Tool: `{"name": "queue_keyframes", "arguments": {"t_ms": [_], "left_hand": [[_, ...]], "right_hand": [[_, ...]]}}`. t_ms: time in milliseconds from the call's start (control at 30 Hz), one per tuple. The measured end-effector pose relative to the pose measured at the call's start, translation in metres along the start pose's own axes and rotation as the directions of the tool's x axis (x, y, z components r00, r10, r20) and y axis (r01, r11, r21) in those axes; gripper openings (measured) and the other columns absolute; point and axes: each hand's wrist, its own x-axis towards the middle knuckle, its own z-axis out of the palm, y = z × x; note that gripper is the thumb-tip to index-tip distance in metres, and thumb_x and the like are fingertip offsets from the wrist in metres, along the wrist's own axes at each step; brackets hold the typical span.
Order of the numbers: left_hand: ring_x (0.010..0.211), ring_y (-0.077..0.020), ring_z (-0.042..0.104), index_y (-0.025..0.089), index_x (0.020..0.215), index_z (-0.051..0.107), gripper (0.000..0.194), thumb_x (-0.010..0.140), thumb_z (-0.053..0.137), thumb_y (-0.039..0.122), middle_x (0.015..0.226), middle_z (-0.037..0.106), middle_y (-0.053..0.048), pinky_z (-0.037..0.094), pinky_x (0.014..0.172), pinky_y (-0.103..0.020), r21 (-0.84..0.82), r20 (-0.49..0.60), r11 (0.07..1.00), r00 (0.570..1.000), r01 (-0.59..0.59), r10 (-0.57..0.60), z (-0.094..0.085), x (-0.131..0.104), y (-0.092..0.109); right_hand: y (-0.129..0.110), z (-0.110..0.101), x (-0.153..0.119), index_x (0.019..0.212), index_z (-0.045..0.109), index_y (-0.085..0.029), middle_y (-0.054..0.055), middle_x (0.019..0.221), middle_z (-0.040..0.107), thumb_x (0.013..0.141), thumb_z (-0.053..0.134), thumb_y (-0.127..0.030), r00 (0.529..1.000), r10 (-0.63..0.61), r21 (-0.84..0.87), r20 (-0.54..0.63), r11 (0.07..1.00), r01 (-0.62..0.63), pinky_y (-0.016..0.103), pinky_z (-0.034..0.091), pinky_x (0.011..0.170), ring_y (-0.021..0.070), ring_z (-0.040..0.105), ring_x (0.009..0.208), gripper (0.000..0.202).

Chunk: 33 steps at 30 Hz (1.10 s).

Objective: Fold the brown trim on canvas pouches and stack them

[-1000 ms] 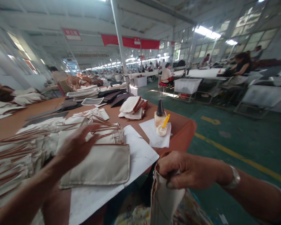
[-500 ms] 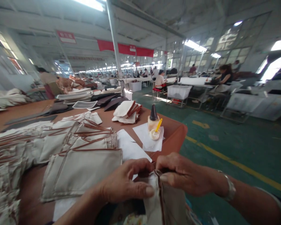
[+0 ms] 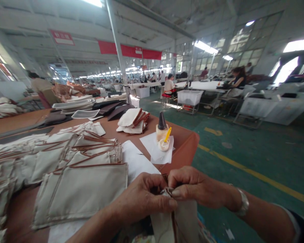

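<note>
Both my hands grip a pale grey sewn fabric piece [image 3: 163,224] with a brown-edged seam running down its middle. My left hand [image 3: 148,194] pinches the top of the seam from the left, its thumb lying across the cloth. From the other side, my right hand [image 3: 190,184] pinches the same spot between thumb and curled fingers. The fingertips nearly meet there and hide part of the seam. Left of my hands lies a flat grey sewn panel [image 3: 88,192] with brown edging, in front of a long row of similar stacked pieces [image 3: 48,155].
On the brown table [image 3: 183,141] a bottle with a black cone cap [image 3: 162,121] and a small pot [image 3: 164,145] with a yellow stick stand on white paper [image 3: 149,143]. Behind are folded pieces [image 3: 131,119]. Co-workers sit beyond the green floor [image 3: 243,152].
My left thumb has moved right and up over the seam, closer to my right thumb. The whole view has shifted slightly; both hands keep hold of the fabric.
</note>
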Motion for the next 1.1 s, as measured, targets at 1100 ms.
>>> {"name": "queue_keyframes", "arguments": {"t_ms": [1100], "left_hand": [[0.060,-0.0114,0.033,0.013,0.079,0.068,0.022,0.067,0.052,0.022,0.063,0.046,0.003,0.024,0.055,-0.025,0.136,-0.053,0.987,0.996,0.082,-0.075,-0.009,-0.008,0.002]], "right_hand": [[-0.007,0.011,0.002,0.088,0.064,-0.013,0.003,0.075,0.062,0.086,0.054,-0.009,0.895,-0.442,-0.477,-0.061,0.800,0.362,0.019,0.041,0.061,0.0094,0.053,0.065,0.011]]}}
